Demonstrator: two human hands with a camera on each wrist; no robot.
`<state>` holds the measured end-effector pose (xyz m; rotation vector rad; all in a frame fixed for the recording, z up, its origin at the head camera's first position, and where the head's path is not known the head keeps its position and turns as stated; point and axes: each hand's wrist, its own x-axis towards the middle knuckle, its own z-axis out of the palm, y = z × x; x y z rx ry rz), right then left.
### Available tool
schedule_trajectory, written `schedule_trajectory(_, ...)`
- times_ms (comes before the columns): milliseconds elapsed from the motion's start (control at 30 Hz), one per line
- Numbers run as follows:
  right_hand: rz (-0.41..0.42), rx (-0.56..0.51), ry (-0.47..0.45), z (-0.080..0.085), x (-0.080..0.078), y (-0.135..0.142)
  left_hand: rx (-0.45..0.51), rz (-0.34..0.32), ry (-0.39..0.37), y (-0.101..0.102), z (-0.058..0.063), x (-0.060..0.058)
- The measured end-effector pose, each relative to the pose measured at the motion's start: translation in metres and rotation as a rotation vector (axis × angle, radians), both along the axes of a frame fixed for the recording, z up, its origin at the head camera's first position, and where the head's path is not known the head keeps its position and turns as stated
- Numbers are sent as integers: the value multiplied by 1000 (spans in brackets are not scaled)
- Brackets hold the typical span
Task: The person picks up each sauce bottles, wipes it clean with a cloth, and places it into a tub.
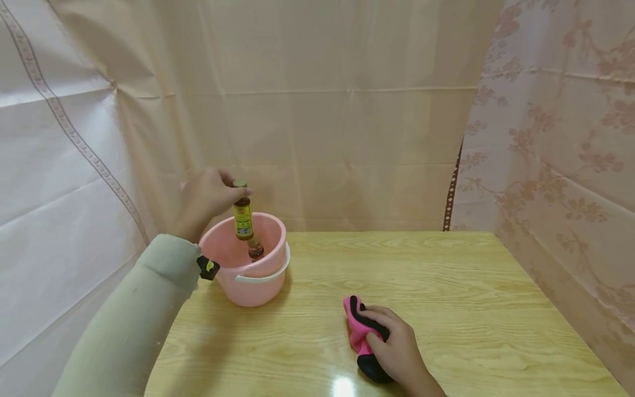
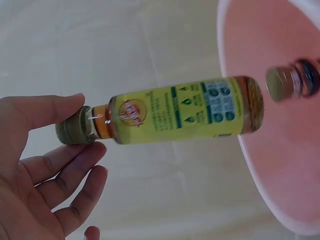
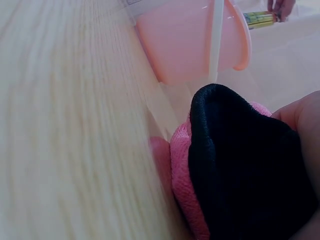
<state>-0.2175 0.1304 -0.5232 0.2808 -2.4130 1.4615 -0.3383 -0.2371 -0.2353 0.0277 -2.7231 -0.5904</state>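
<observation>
My left hand (image 1: 208, 193) pinches a small glass bottle (image 1: 243, 219) by its greenish-gold cap, between thumb and fingers. The bottle has a yellow-green label and amber contents, and it hangs upright over the mouth of a pink bucket (image 1: 253, 291). Inside the bucket, just below the held bottle, a second bottle (image 1: 255, 248) shows its gold cap and dark neck; its lower part is hidden by the bucket wall. On the near part of the table, my right hand (image 1: 397, 347) grips a soft, crumpled pink-and-black fabric piece (image 1: 358, 328), plush on its pink side.
The bucket stands at the left of the wood-grain table (image 1: 446, 286), its white handle (image 1: 265, 277) hanging down on the near side. A beige cloth (image 1: 347, 121) hangs behind the table, with a floral cloth (image 1: 570, 149) on the right and a pale cloth (image 1: 54, 182) on the left.
</observation>
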Motion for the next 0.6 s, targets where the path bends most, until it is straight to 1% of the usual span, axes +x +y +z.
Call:
schedule_trajectory(133,-5,5,-6,-1,0,0,-14,7,-4,-8,-5,-6)
schedule_trajectory(267,-7,10,-9,-4,-1,0,-5,5,-29,-16,-11,-8)
schedule_trajectory(400,-7,6,-13,-4,-1,0,-18,-1,-56,-23,-17,-11)
schedule_trajectory(533,-6,6,-10,-3,-1,0,9,-18,-94,-29,-26,-15)
schedule_trajectory(600,-3,7,-10,-3,-1,0,25,-15,-126,-31,-30,-16)
